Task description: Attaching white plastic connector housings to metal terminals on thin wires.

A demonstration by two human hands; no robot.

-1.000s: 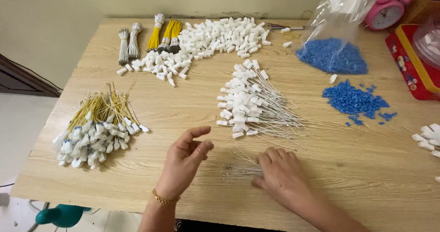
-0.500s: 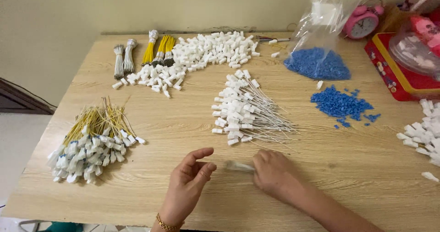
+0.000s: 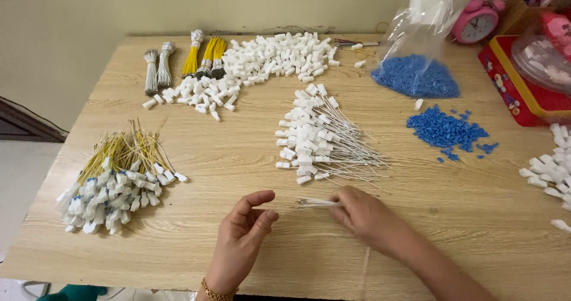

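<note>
Your right hand (image 3: 363, 215) pinches a small bundle of white wires (image 3: 318, 203); your left hand (image 3: 241, 241) is open. Two finished piles (image 3: 321, 137) lie ready; loose white connectors (image 3: 279, 54) remain.

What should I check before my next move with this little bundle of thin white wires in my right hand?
1. Grip on the bundle of thin white wires: the right hand pinches one end between its fingers. Ok.
2. Left hand free: open, thumb and fingers apart, just short of the bundle's loose end, holding nothing. Ok.
3. Wire ends lined up: too fine to see. Cannot tell.
4. Supply close by: the pile of white-capped wires lies just beyond the hands. Ok.
5. Piles kept separate: the yellow-wire pile sits apart at the left, the loose blue pieces at the right. Ok.
6. Wire count in the bundle: cannot tell.
</note>
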